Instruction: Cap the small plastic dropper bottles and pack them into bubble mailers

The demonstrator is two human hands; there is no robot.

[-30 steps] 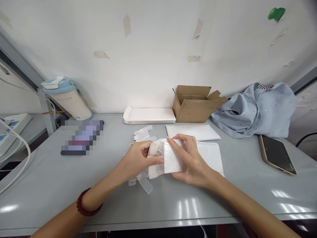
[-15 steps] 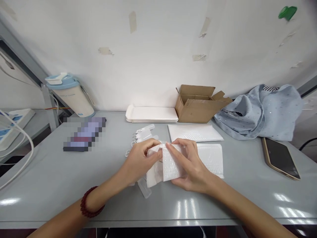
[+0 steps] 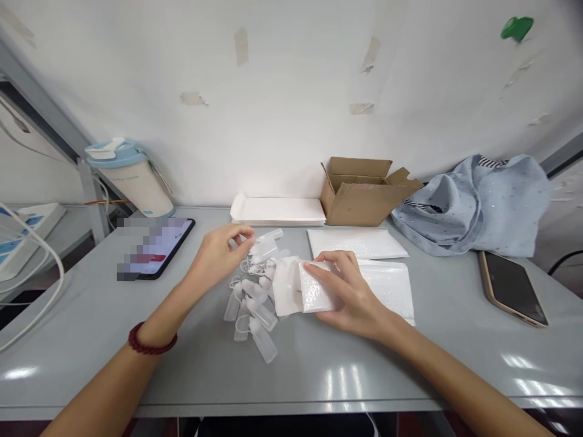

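My right hand point(image 3: 348, 294) grips a white bubble mailer point(image 3: 315, 291), its fingers wrapped round it and the thumb across the front. The mailer's flap point(image 3: 286, 285) is unfolded and points left. My left hand point(image 3: 223, 252) hovers at the back of a pile of small translucent plastic bottles point(image 3: 260, 314), its fingers curved with thumb and forefinger a little apart. One bottle point(image 3: 265, 247) lies right beside those fingertips, and I see nothing held. Thin loops are attached to several bottles. Behind my right hand another bubble mailer point(image 3: 389, 288) lies flat, partly covered.
Farther back lie one more mailer point(image 3: 359, 244) and a stack of white mailers point(image 3: 280, 210), beside an open cardboard box point(image 3: 359, 203). A tumbler point(image 3: 136, 182) and a phone point(image 3: 159, 252) are on the left. On the right are a blue cloth bag point(image 3: 501, 200) and another phone point(image 3: 514, 288).
My left hand has let go of the mailer's flap end and moved left and back to the bottles, uncovering the pile. My right hand still holds the mailer, now slightly higher.
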